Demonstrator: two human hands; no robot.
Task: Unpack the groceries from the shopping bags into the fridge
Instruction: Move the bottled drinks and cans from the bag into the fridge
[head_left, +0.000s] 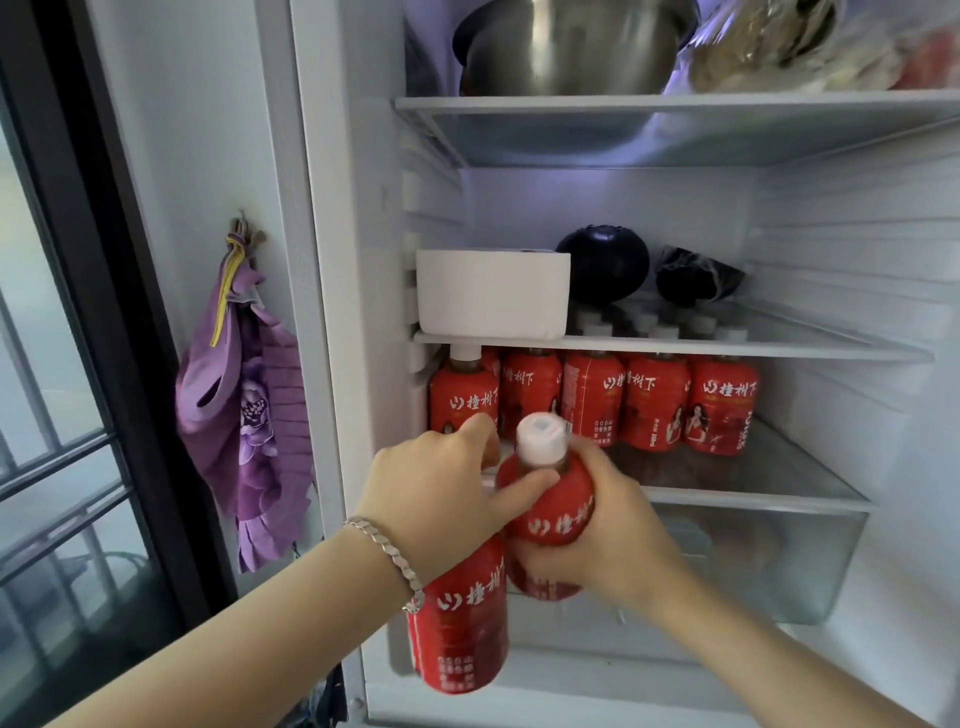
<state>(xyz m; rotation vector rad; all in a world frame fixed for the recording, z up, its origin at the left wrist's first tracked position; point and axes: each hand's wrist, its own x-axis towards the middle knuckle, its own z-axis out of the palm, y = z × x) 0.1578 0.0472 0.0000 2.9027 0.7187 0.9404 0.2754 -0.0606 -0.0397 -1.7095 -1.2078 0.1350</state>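
**Head view: which of my hands is going in first**

I am holding two red bottles just in front of the shelf (753, 467). My left hand (441, 483) is gripping the top of the left bottle (460, 634), which is hanging upright below my wrist. My right hand (602, 530) is wrapping around the right bottle (550, 504), its cap tilting towards me. The row of standing bottles (597, 400) is sitting straight ahead, slightly higher, with bare glass in front of it to the right. I am judging my right hand nearer that gap.
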